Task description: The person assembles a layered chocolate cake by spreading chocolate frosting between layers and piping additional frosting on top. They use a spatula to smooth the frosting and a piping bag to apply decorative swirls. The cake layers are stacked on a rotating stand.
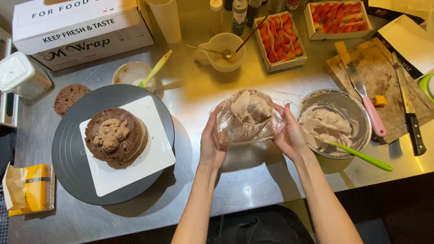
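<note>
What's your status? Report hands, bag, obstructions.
Left hand and right hand both gripping the clear piping bag of brown cream, above the table. Cake on turntable to left, cream bowl to right. Nothing between.

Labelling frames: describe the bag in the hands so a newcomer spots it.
On the steel counter, between the black turntable and the metal bowl, both hands hold a clear plastic bag. Unlike the bowl, it is soft, see-through and bulging with beige cream.

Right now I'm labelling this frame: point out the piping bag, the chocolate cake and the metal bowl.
piping bag (249, 116), head view, on its cream-filled middle.
chocolate cake (116, 138), head view, on its top.
metal bowl (353, 104), head view, on its bare inner wall.
</note>
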